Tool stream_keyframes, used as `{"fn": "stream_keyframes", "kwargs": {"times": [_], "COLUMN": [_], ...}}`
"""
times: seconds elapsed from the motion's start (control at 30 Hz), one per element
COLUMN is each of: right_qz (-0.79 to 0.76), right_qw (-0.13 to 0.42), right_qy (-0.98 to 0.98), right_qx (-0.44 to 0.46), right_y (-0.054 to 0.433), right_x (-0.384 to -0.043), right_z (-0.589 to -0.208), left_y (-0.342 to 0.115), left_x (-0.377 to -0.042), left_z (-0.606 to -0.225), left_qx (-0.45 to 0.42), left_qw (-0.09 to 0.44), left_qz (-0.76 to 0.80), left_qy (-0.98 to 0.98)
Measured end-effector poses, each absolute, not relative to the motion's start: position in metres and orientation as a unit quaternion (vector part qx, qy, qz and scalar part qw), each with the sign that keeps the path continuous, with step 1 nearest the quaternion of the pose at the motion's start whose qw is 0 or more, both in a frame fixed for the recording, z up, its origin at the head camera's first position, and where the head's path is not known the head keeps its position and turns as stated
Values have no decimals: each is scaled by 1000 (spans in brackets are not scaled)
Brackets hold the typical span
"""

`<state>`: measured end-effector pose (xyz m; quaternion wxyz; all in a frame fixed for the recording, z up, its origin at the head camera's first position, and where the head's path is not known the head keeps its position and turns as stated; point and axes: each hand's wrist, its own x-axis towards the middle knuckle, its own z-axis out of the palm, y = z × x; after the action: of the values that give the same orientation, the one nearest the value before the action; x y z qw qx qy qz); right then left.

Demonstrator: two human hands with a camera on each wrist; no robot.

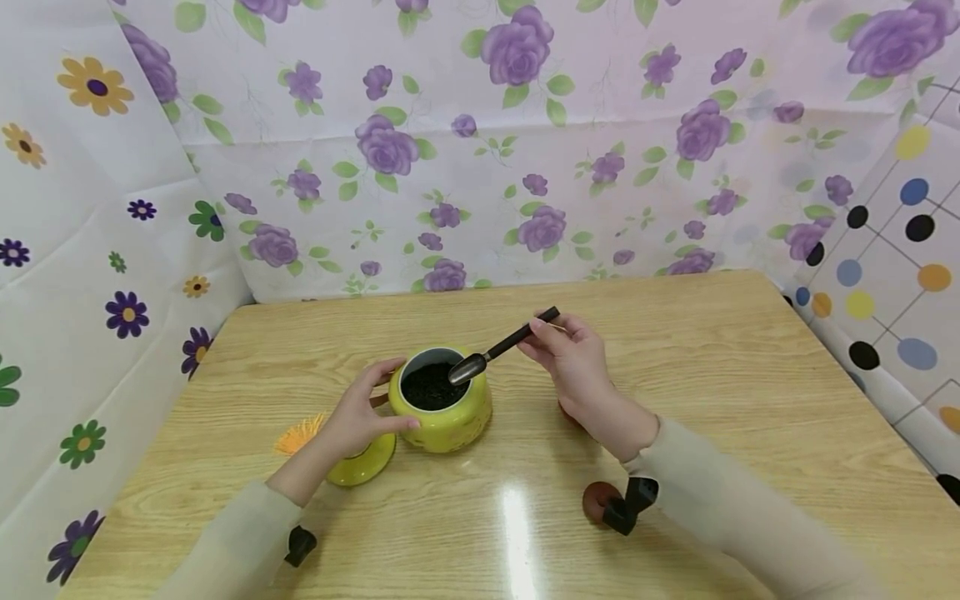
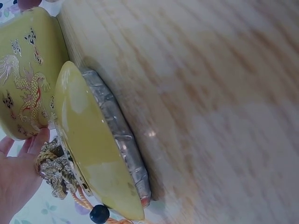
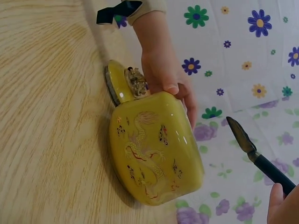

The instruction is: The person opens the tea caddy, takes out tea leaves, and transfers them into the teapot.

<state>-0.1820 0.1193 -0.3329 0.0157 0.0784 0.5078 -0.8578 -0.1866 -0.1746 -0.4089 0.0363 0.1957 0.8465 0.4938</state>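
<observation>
Here I am at the wooden counter (image 1: 697, 333), left hand (image 1: 360, 417) wrapped round the side of the yellow dragon-painted jar (image 1: 442, 429), thumb on the near side, fingers on the far, and the jar stands upright and open, dark loose contents (image 1: 431, 385) inside! My right hand (image 1: 577, 358) pinches the black-handled scoop (image 1: 510, 340), its metal bowl tilted down over the jar's mouth

And look at the crowding on the left: the yellow lid (image 1: 367, 467) lies just beside the jar, partly behind my left hand and wrist, its silvery stopper (image 2: 119, 135) down on the wood, ornate metal knob (image 2: 58, 172) up, orange tassel (image 1: 300, 435) trailing, dark bead (image 2: 99, 214) on the cord! Over on the right, one reddish-brown object (image 1: 600, 502) sits partly behind my black wrist mount (image 1: 622, 512), another (image 1: 570, 415) peeks from under my right hand, too hidden to identify! Behind it all, a purple-rose cloth (image 1: 517, 50)
</observation>
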Motion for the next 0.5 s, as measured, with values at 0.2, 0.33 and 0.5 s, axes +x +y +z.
{"fn": "stream_keyframes", "kwargs": {"times": [0.2, 0.33, 0.5], "right_qz": [-846, -842, -834], "right_qw": [5, -10, -28], "right_qy": [529, 537, 549], "right_qx": [66, 52, 37], "right_y": [105, 98, 91], "right_x": [-185, -189, -194], "right_z": [-337, -343, -351], "left_y": [-175, -175, -175], "left_x": [-186, -185, -185], "left_z": [-409, -408, -407], "left_qx": [197, 195, 196], "left_qw": [35, 37, 38], "left_qz": [495, 498, 501], "left_qy": [845, 844, 842]}}
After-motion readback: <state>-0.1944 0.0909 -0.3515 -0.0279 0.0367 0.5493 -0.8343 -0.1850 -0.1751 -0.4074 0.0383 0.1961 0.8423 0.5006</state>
